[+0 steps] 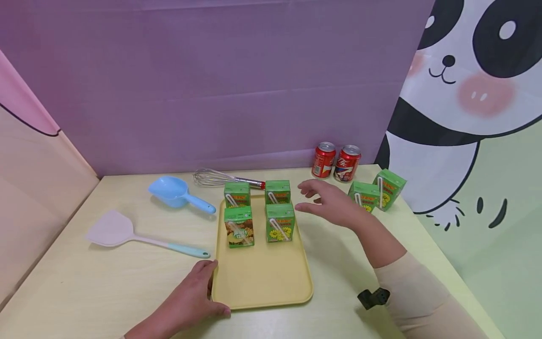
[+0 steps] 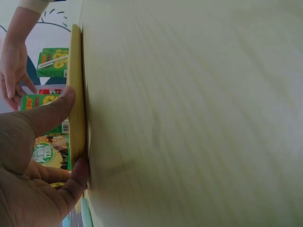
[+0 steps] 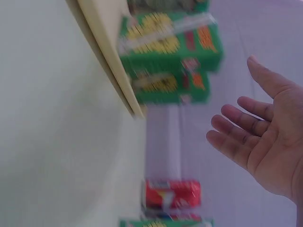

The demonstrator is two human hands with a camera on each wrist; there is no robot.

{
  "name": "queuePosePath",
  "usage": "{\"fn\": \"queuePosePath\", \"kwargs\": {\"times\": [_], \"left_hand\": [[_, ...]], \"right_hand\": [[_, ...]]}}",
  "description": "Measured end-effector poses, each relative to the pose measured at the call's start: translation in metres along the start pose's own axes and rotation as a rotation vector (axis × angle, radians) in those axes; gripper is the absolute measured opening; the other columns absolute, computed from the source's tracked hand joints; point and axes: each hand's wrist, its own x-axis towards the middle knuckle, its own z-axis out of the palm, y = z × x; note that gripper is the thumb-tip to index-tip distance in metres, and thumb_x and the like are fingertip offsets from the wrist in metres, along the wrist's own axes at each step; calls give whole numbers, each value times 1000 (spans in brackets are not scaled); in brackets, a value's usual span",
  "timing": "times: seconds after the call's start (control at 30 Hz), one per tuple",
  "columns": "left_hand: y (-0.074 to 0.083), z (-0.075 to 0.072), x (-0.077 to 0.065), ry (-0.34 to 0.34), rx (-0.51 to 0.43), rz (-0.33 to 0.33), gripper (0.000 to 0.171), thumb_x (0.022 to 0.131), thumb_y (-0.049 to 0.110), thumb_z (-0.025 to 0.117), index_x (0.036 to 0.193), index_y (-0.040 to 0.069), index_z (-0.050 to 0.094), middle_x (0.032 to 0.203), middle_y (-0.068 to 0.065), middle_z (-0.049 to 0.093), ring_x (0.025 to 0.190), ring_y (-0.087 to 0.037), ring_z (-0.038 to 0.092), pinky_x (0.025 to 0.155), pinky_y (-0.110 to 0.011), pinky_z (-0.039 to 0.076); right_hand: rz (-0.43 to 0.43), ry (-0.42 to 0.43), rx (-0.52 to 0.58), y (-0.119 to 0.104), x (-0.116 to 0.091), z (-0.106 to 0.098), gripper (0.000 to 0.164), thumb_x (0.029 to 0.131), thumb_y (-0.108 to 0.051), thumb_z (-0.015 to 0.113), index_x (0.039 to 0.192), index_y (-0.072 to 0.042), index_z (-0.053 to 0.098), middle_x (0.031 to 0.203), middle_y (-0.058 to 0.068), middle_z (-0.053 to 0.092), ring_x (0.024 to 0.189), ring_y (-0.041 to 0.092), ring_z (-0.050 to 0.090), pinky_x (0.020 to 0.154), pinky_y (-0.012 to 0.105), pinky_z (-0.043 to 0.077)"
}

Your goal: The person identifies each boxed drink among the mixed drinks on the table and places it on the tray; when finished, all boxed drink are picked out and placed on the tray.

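My left hand (image 1: 192, 294) grips the near left corner of a yellow tray (image 1: 262, 278), thumb at the front edge and fingers at the left edge. Four sides of the rim lie flat on the table. Toward the tray's far end stand several green drink cartons with straws, among them a front right carton with yellow flowers (image 1: 280, 223) and a front left one with a brown picture (image 1: 239, 228). Beyond the tray's right edge my right hand (image 1: 332, 202) hovers with nothing in it, fingers loosely extended and thumb apart, as the right wrist view (image 3: 274, 137) also shows.
Two more green cartons (image 1: 365, 195) stand on the right, behind my right forearm. Two red cans (image 1: 324, 160) are at the back. A whisk (image 1: 224, 179) lies behind the tray; a blue scoop (image 1: 175, 192) and a spatula (image 1: 114, 230) lie to its left.
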Motion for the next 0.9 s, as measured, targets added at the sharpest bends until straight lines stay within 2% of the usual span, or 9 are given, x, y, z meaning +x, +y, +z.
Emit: {"fn": "queuePosePath", "kwargs": {"times": [0.23,0.4,0.67,0.9], "left_hand": [[-1,0,0,12,5,19,111,56,45,93,141,-8,44,140,-16,45,126,-30,50,106,-47,43],[-1,0,0,12,3,22,112,56,45,93,141,-8,44,140,-16,45,126,-30,50,105,-47,44],[-2,0,0,3,3,19,111,57,46,93,141,-8,43,140,-17,45,127,-30,49,106,-48,43],[-3,1,1,-3,5,6,112,58,46,93,142,-7,42,141,-16,44,128,-30,48,107,-48,42]], "right_hand": [[126,88,-112,24,-15,-49,68,90,-53,65,140,-10,48,137,14,54,128,36,48,104,58,43],[211,100,-180,49,-26,-69,75,89,-57,62,143,-8,44,143,19,47,134,41,39,104,64,38],[228,58,-180,89,-35,-70,81,90,-50,66,146,1,39,145,26,43,131,44,40,106,63,36],[288,59,-163,119,-34,-60,81,88,-49,69,147,-3,37,140,25,44,122,41,44,100,63,42]]}}
